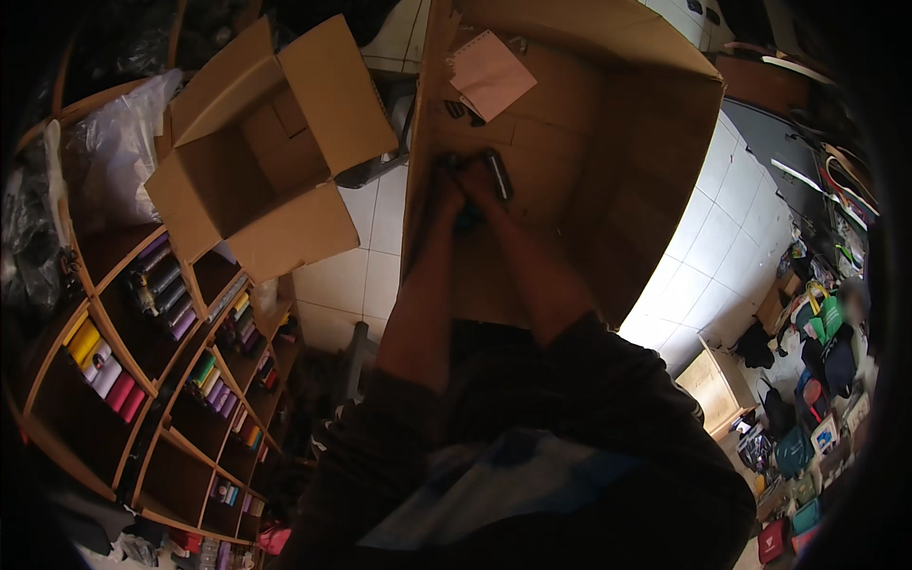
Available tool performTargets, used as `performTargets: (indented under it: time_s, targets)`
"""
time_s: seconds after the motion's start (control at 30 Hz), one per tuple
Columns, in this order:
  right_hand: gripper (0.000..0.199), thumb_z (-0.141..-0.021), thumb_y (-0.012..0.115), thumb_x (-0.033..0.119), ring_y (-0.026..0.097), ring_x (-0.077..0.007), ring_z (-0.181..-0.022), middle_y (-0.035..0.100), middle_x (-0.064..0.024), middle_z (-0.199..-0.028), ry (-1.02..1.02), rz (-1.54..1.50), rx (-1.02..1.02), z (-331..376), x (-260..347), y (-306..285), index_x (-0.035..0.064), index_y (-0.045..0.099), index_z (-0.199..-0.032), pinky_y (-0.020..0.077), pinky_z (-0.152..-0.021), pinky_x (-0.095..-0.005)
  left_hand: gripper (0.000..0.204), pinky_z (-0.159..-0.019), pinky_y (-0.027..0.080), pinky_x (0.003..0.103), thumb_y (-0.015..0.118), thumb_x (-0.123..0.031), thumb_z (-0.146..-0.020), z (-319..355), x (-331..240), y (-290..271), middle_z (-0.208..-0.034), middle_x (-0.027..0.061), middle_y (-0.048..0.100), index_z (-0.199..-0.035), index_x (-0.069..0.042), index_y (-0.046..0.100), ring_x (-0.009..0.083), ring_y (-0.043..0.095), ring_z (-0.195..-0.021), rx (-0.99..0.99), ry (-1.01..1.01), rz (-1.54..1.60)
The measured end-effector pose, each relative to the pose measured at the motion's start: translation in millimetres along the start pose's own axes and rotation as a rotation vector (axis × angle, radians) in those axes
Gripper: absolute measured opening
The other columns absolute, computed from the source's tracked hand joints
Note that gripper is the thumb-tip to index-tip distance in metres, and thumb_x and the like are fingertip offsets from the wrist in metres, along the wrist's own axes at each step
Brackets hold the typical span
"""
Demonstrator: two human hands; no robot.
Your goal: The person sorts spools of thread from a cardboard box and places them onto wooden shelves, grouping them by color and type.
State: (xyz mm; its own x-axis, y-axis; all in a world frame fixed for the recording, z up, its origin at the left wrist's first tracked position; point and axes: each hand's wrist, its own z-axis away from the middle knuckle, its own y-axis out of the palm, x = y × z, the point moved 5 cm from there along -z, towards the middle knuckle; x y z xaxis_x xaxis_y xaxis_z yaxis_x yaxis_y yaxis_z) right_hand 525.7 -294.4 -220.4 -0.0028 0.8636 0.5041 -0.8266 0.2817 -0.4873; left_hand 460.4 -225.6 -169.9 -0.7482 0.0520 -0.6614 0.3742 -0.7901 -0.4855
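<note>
Both my arms reach down into a large open cardboard box [655, 123]. Deep in its shadow, my left hand [446, 193] and my right hand [478, 181] are close together, near the box's left wall. A dark, slim cylinder with a shiny edge [499, 175] lies right beside my right hand; whether I grip it is unclear. Something bluish [466, 221] shows dimly below my wrists. Farther in is a pink sheet of paper [494, 76] with a notched edge, next to small dark pieces [464, 114]. Shadow hides my fingers.
To the left stands a smaller open cardboard box [228, 180] with its flaps spread. Wooden shelving [157, 380] holds several coloured rolls [100, 370], with clear plastic [119, 133] above. Bags [793, 451] and a pale wooden box [712, 385] are at the right on the tiled floor [727, 218].
</note>
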Motion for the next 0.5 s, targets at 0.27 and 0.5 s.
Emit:
performTargets:
  time_s: [0.27,0.5]
  targets:
    - [0.059,-0.071,0.068,0.046,0.062,-0.041,-0.095,0.064,-0.0247,-0.104,-0.08,0.01,-0.081,33,29,-41,-0.0014,0.062,-0.105,0.0499,-0.081,-0.0451,0.038,-0.098,0.042,0.041,0.045,-0.011,-0.087,15,-20,-12,-0.122,0.0264,0.054,-0.122,0.003,0.051,0.0351,0.053,-0.116,-0.099,0.009,0.034]
    - [0.049,-0.076,0.068,0.037,0.062,-0.0266,-0.099,0.063,-0.0176,-0.107,-0.101,-0.434,0.117,94,32,-127,-0.0024,0.061,-0.104,0.0479,-0.085,-0.0396,0.042,-0.093,0.044,0.041,0.051,-0.013,-0.087,52,-67,-18,-0.121,0.0245,0.055,-0.127,0.001,0.045,0.0371,0.056,-0.111,-0.063,0.14,0.214]
